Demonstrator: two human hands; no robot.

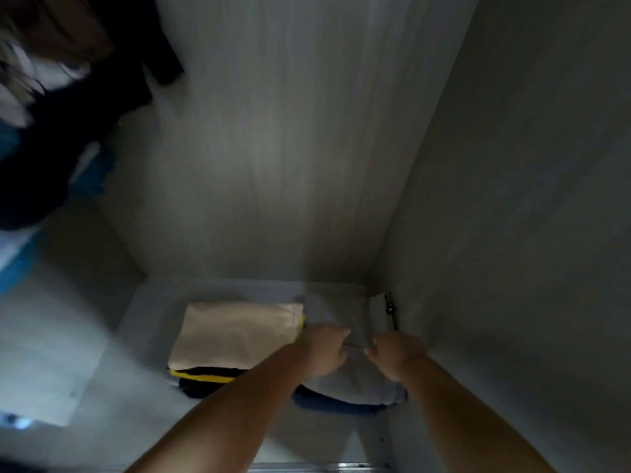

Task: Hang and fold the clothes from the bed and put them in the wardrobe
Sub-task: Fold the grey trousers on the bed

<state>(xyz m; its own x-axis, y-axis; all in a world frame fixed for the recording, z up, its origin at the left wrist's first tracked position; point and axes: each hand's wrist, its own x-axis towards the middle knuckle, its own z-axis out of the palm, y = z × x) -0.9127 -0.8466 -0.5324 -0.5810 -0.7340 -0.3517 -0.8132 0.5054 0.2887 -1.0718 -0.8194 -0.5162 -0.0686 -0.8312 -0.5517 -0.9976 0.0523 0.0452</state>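
Stowing step, by the look of it: both hands reach deep into the wardrobe (512,165) and rest on a folded grey garment (336,315) lying on top of the right-hand pile on the shelf (153,302). Left hand (322,349) lies on the near part of the grey piece w/ fingers bent over a fold; right hand (392,355) sits just beside it, fingers curled down into the cloth. Whether either one truly pinches the fabric or only presses it, can't tell, since the frame is soft w/ motion blur.

Beige folded garment (239,332) tops the left pile, touching the grey one along its edge; a black and yellow item (201,373) shows under it, and sth dark blue (327,402) under the grey.

Next move prob calls for squaring the grey piece on its stack, then letting go w/o dragging the top fold askew.

Hard to read: hanging clothes (51,131) at upper left are a dark smear, mostly cut off. A small dark object (391,310) by the right wall is unclear. Bed isn't in view, so what's left to do can't be judged.
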